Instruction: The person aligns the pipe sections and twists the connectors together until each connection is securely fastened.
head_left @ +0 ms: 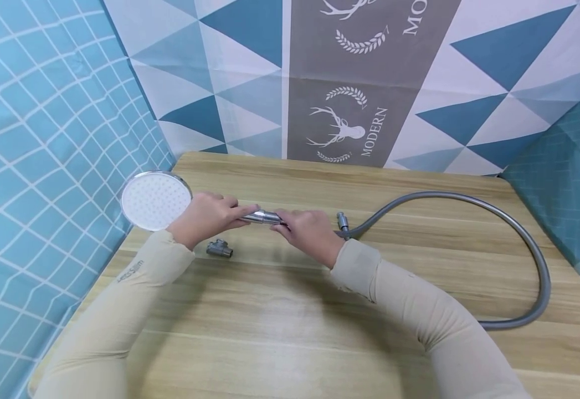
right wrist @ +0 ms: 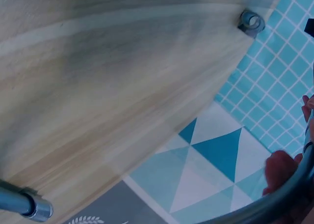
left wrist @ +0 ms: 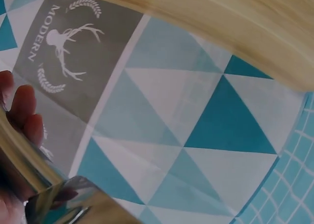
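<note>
My left hand (head_left: 209,217) grips the handle of a chrome shower head (head_left: 156,200), whose round white spray face tilts up at the left. In the left wrist view the shiny handle (left wrist: 29,157) crosses the lower left corner, with fingertips beside it. At the handle's lower end my right hand (head_left: 311,231) pinches the end of a grey shower hose (head_left: 539,260); the fingers cover much of that joint. The hose (right wrist: 274,199) runs past my right fingers in the right wrist view. It loops out to the right and passes behind my right sleeve.
A small metal valve fitting (head_left: 219,248) lies on the wooden table (head_left: 280,343), below the left hand. Near the right wrist sits a metal hose connector (head_left: 342,220). Blue tile-patterned sheeting (head_left: 35,138) borders the left side, and a triangle-patterned backdrop (head_left: 245,44) rises behind the table.
</note>
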Available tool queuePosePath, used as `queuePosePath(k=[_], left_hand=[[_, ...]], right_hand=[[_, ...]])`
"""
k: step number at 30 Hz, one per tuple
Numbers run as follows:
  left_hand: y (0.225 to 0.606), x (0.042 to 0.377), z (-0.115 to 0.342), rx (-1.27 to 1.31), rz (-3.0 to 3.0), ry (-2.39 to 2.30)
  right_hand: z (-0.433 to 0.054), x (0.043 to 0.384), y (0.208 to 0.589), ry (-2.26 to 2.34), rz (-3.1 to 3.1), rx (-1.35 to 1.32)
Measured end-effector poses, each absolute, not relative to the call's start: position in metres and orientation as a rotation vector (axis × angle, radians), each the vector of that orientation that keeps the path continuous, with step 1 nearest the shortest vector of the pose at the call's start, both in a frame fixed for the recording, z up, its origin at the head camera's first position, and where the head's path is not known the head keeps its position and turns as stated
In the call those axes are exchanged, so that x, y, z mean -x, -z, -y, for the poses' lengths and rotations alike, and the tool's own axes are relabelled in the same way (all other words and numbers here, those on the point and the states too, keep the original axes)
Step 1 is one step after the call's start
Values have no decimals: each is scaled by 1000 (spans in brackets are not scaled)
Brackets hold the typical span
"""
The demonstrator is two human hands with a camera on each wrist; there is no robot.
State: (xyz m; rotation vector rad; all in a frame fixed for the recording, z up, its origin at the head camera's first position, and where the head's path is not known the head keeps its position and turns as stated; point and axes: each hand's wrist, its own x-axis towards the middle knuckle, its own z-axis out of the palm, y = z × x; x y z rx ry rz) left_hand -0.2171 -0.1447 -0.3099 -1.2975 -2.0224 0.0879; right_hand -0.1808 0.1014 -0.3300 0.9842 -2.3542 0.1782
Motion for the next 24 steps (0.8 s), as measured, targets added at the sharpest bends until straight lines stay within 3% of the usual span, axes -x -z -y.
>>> queuePosePath(k=[24], left_hand=[[333, 261, 146, 1128, 2394, 128]], right_hand=[[-95, 224, 331, -98, 2625, -795]])
